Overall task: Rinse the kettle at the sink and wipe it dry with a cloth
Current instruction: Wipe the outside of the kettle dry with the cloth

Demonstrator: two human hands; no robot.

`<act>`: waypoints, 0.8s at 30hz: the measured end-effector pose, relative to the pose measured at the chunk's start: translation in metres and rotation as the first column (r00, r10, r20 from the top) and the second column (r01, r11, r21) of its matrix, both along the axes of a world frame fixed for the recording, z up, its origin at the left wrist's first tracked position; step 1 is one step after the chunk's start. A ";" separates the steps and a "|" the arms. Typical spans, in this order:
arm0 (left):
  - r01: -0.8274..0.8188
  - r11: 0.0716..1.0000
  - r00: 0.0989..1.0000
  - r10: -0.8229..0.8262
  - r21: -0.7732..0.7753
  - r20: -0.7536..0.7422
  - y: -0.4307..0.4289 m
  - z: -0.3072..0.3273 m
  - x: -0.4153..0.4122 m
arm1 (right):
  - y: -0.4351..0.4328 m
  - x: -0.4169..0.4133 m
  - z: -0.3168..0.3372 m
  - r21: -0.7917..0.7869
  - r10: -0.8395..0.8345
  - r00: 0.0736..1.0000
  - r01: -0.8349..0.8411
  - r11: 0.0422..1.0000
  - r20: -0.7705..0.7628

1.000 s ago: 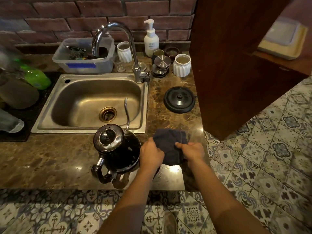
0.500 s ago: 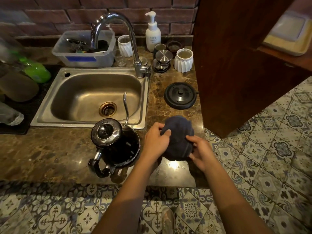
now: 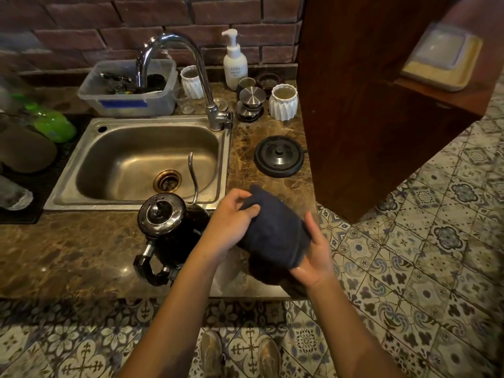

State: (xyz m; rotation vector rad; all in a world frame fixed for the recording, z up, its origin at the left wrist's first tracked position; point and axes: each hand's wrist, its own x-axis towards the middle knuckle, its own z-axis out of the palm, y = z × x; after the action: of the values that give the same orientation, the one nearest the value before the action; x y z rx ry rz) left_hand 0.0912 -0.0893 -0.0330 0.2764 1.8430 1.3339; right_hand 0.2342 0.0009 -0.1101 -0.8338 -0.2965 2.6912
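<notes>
We've got both hands on 1 dark cloth [image 3: 274, 236]: left hand [image 3: 227, 226] grip pinched on its top edge, right hand [image 3: 313, 257] grip cupping its lower end. 1 black kettle [image 3: 170, 233] stands on the bench [image 3: 68, 255] just left of the left grip, w/ 1 sink [image 3: 136, 159] beyond it. 1 kettle base [image 3: 278, 156] sits beyond the grips, well apart.

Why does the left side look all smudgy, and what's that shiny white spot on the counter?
Head view: the left edge, around the green bottle, is blurred and stretched by the wide lens; the white patch on the countertop is glare from a light, partly hidden by the left hand.
</notes>
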 end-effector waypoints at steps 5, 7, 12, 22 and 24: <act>0.035 0.991 0.948 -0.075 -0.133 -0.309 -0.022 -0.008 -0.009 | 0.000 0.000 0.005 0.056 0.028 0.998 -0.031 0.998 0.055; 0.028 0.994 0.920 -0.068 -0.109 -0.385 -0.032 -0.004 -0.009 | -0.002 -0.007 0.010 0.081 0.046 0.994 -0.054 0.995 0.097; -0.032 0.999 0.755 0.010 -0.021 -0.656 -0.076 0.018 -0.011 | -0.012 -0.028 0.008 0.150 0.055 0.984 -0.081 0.985 0.167; -0.198 0.977 0.392 0.009 -0.075 -0.920 -0.129 0.011 -0.043 | -0.057 -0.081 -0.007 0.636 0.120 0.947 -0.291 0.715 0.297; -0.204 0.969 0.384 -0.053 -0.141 -0.922 -0.130 0.003 -0.042 | -0.064 -0.089 -0.008 0.683 0.129 0.946 -0.304 0.664 0.296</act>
State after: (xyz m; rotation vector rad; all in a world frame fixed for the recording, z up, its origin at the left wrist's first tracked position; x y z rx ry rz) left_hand 0.0492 -0.2197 -0.0301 0.9992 2.9691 1.0237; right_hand 0.1449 -0.0634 -0.1184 -0.8592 -1.4934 2.3107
